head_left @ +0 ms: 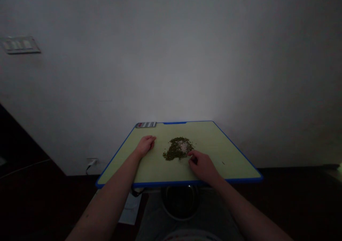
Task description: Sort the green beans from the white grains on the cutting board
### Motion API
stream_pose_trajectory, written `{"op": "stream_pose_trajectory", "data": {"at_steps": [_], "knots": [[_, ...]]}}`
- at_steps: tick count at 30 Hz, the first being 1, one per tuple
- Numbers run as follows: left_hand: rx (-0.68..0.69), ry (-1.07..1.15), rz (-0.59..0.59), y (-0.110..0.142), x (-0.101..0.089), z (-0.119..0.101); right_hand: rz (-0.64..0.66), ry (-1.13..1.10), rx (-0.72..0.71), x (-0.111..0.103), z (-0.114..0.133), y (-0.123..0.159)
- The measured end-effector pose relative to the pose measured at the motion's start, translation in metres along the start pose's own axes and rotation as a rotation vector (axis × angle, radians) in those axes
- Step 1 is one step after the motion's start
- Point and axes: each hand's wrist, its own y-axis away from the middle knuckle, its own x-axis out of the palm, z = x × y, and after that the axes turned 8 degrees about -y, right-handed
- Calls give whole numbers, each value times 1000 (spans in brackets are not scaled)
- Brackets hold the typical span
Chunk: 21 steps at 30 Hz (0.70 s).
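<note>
A pale green cutting board with a blue rim (229,162) lies in front of me. Near its middle sits a heap of small dark green grains (173,150), possibly mung beans, with a pale pinkish patch (184,146) on top. My right hand (202,166) rests on the board, its fingers curled and touching the heap's lower right edge. My left hand (145,145) lies flat on the board, a little left of the heap and apart from it, holding nothing.
A silver blister pack (145,124) lies at the board's far left corner. Below the near edge are a round dark bowl with a metal rim (181,201) and a white paper (130,209). A wall socket with a cable (92,161) and a wall switch plate (20,45) are at left.
</note>
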Motion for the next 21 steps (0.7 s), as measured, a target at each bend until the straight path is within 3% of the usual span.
{"op": "stream_pose_trajectory", "data": {"at_steps": [10,21], "knots": [[0,3,-17,1,-1,1,-67,73,82,-19,-23,-3],[6,1,-13,-1,1,6,-90,102,103,-20,-32,-11]]}}
